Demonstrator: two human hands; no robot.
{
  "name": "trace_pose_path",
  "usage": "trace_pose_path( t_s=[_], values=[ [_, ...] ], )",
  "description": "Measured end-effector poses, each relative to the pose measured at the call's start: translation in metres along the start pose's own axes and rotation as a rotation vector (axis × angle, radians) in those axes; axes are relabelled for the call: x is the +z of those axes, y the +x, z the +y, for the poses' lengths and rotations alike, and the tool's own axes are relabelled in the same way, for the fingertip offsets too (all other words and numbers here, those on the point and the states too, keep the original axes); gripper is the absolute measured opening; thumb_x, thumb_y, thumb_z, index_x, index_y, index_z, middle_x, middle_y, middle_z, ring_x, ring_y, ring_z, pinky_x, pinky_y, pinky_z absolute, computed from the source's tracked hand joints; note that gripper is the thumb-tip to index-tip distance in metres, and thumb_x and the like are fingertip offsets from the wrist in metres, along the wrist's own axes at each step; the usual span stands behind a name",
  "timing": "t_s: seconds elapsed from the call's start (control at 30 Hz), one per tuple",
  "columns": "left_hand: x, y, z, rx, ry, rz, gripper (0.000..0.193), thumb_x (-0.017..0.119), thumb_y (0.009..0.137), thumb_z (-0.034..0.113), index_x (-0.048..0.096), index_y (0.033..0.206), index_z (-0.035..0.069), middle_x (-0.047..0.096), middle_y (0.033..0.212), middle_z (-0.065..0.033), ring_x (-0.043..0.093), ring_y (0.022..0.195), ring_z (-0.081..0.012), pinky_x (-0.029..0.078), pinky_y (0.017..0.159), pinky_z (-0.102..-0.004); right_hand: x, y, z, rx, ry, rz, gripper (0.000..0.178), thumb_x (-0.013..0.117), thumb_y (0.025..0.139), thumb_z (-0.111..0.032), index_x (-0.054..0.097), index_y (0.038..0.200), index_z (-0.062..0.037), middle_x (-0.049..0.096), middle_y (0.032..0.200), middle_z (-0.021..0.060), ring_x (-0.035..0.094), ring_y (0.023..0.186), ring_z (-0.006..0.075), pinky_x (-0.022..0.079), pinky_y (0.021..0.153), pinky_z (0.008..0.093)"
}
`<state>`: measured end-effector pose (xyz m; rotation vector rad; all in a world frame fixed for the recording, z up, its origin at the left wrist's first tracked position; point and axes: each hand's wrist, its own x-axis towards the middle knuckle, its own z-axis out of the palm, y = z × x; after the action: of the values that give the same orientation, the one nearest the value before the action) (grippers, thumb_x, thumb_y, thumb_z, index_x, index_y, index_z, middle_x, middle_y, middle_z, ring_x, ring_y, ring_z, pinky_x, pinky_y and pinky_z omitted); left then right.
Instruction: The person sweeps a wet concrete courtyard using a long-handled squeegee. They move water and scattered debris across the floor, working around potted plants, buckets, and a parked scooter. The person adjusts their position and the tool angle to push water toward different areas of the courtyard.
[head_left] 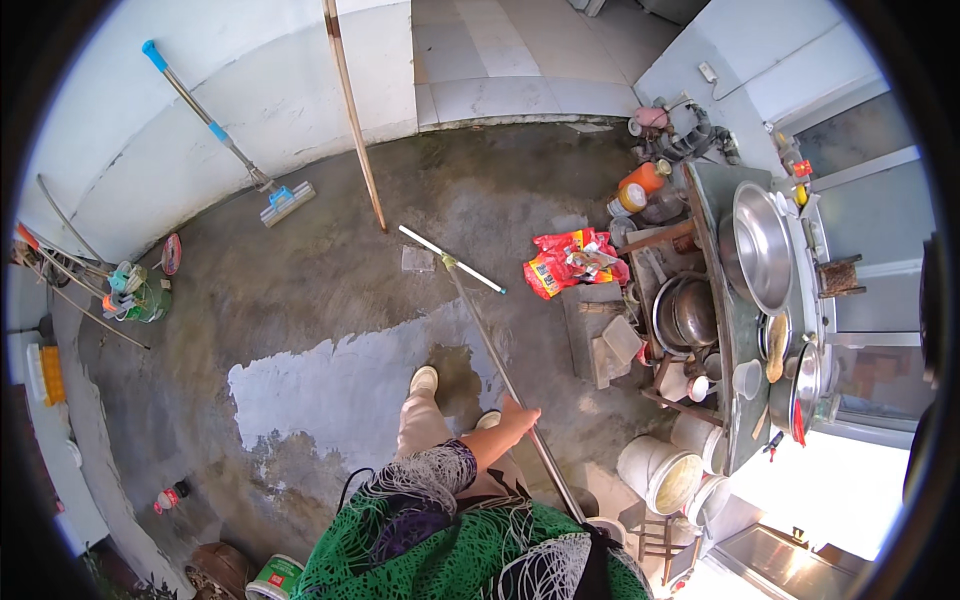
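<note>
My left hand (515, 424) is closed around the metal pole of a floor squeegee (497, 368). The forearm comes from the lower middle and crosses in front of my body. The pole slants from the lower right up to a white bar-shaped head (425, 243), which rests on the wet concrete floor (330, 270). Something yellowish is tied where pole and head meet. A small grey square piece (418, 260) lies just left of the head. Of my right hand nothing shows. My shoes (424, 380) stand on the floor, left of the pole.
A wooden pole (355, 120) and a blue-handled sponge mop (225, 140) lean at the far wall. Red plastic packaging (572, 262) lies right of the squeegee. A bench (715, 300) with pots and basins lines the right, above white buckets (655, 475). A bottle (172, 497) lies at left.
</note>
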<state>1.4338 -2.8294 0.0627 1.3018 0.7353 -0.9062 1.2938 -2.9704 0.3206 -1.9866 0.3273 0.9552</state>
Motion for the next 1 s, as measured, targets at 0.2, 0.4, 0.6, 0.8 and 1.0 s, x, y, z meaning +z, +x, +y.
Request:
trace_pose_path(
  t_s=[0.2,0.4,0.6,0.8,1.0],
  values=[
    [0.025,-0.012,-0.039,-0.023,-0.048,0.099,0.041,0.067,0.067,0.01,0.037,0.093,0.0,0.051,0.064,-0.0081,0.049,0.047,-0.016,0.036,0.036,-0.029,-0.037,-0.032,0.036,0.038,0.052,-0.07,0.035,0.05,0.087,-0.017,0.049,0.121,-0.0075,0.061,0.089,0.0074,0.057,0.078,0.0123,0.044,0.07,0.0244],
    [0.01,-0.029,-0.068,-0.175,-0.015,0.182,0.048,0.068,0.068,0.016,0.031,0.096,0.004,0.052,0.067,-0.0072,0.049,0.047,-0.0138,0.04,0.037,-0.0276,-0.084,-0.067,0.054,0.085,-0.007,-0.102,0.033,0.05,0.088,-0.019,0.051,0.119,-0.0064,0.061,0.089,0.0059,0.056,0.076,0.011,0.044,0.069,0.0238],
    [-0.025,0.001,-0.078,-0.212,-0.22,0.28,0.047,0.066,0.069,0.013,0.03,0.097,0.004,0.053,0.07,-0.0096,0.053,0.051,-0.0176,0.041,0.039,-0.0285,-0.103,-0.07,0.042,0.111,-0.03,-0.102,0.032,0.05,0.088,-0.021,0.053,0.116,-0.0053,0.061,0.088,0.0044,0.055,0.075,0.0096,0.044,0.068,0.0231],
    [-0.042,0.022,0.017,-0.012,-0.423,0.317,0.036,0.066,0.074,0.013,0.035,0.092,0.007,0.052,0.068,-0.006,0.053,0.055,-0.0151,0.046,0.045,-0.0325,-0.101,-0.018,-0.001,0.324,0.148,-0.07,0.032,0.051,0.089,-0.022,0.054,0.114,-0.0042,0.06,0.087,0.0029,0.055,0.073,0.0082,0.044,0.068,0.0225],
    [-0.075,0.087,0.061,-0.032,-0.286,0.225,0.046,0.064,0.074,0.012,0.027,0.101,0.008,0.052,0.071,-0.0077,0.054,0.057,-0.0163,0.044,0.042,-0.0305,-0.073,0.04,-0.04,-0.011,-0.119,-0.085,0.034,0.052,0.088,-0.027,0.057,0.11,-0.0019,0.06,0.086,0.0011,0.053,0.072,0.0064,0.043,0.065,0.0217]
  ],
)
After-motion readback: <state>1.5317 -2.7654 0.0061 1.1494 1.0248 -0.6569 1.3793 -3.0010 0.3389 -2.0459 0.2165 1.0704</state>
